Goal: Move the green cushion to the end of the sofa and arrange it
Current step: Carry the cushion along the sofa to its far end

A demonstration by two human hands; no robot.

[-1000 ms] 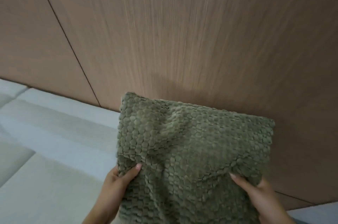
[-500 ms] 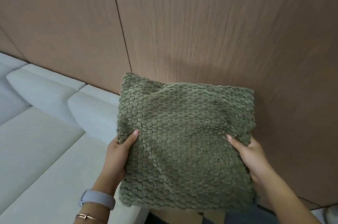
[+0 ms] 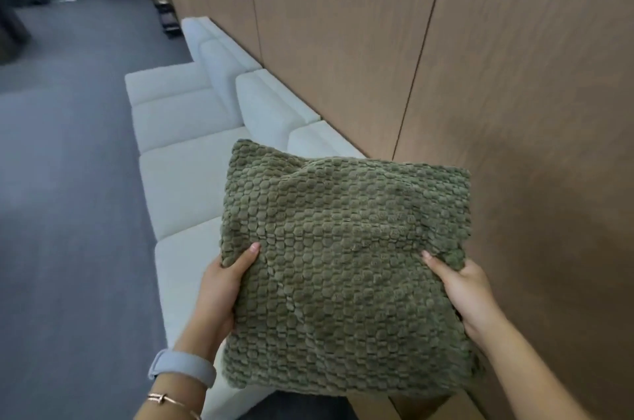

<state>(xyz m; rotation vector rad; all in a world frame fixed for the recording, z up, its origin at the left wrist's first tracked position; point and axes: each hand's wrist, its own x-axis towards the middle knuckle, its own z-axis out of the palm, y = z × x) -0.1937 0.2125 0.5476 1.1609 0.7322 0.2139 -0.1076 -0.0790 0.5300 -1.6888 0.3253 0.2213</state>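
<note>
Both hands gripped the green cushion [image 3: 346, 261] by its side edges: the left hand [image 3: 219, 292] clamped the left edge with its thumb on the front face, and the right hand [image 3: 466, 292] pinched the right edge the same way. Held up in the air, the cushion faced the camera, above the near end of the white sofa [image 3: 185, 186], which ran away toward the far left along the wooden wall panels [image 3: 514, 76]. A grey band [image 3: 182, 368] and a thin bracelet [image 3: 168, 399] circled the left wrist. Grey floor [image 3: 68, 213] lay to the left.
</note>
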